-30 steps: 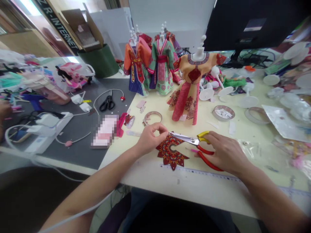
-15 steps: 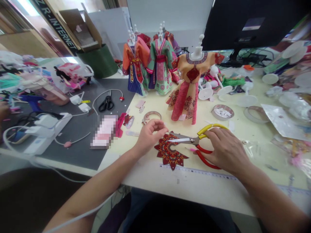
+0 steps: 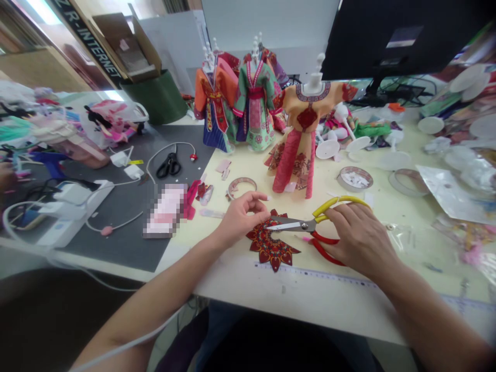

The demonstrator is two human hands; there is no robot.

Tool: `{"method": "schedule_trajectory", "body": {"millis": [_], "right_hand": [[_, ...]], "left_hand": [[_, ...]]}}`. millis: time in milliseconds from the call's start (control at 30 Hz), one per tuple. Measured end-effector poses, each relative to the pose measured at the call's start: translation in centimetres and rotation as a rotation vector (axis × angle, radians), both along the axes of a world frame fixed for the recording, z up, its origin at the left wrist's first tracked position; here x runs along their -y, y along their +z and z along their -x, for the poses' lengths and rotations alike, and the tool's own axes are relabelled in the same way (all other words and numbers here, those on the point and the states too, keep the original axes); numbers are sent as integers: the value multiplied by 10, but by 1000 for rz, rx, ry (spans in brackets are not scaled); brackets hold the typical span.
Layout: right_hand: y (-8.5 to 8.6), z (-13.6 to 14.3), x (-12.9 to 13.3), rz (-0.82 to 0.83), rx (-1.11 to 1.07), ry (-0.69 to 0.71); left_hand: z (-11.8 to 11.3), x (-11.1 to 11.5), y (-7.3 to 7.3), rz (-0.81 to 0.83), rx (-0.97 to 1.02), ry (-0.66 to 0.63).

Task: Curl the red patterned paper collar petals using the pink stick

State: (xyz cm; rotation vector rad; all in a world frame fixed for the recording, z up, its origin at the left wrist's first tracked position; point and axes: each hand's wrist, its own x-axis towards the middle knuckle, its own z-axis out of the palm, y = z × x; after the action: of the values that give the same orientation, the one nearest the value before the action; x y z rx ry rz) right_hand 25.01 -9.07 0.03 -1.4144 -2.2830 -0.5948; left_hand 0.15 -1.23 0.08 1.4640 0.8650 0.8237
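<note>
My right hand (image 3: 358,232) grips a pair of scissors (image 3: 294,226) with one yellow and one red handle. The handles stand apart, and the blades point left over a dark red patterned fabric piece (image 3: 275,250). Pointed petals edge this piece, which has a curved notch in its middle and lies flat on the table. My left hand (image 3: 246,214) is at its upper left edge, close to the blade tips. The left index finger is raised away from the thumb, and nothing shows between them. The thumb tip is by the fabric; whether it touches cannot be made out.
A tape measure (image 3: 329,276) runs along the table's front. Behind stand dressed doll forms, the nearest in an orange top (image 3: 308,116). Tape rolls (image 3: 355,179), a phone (image 3: 166,211), black scissors (image 3: 168,165) and a power strip (image 3: 73,217) lie around.
The left index finger has lifted away from the thumb, widening the gap. The scissors have shifted slightly left, and their handles sit closer together.
</note>
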Motion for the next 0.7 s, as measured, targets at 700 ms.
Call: {"method": "schedule_trajectory", "body": {"millis": [700], "right_hand": [[15, -7, 18, 57, 44, 1]], "left_hand": [[1, 7, -4, 292, 215, -118]]}}
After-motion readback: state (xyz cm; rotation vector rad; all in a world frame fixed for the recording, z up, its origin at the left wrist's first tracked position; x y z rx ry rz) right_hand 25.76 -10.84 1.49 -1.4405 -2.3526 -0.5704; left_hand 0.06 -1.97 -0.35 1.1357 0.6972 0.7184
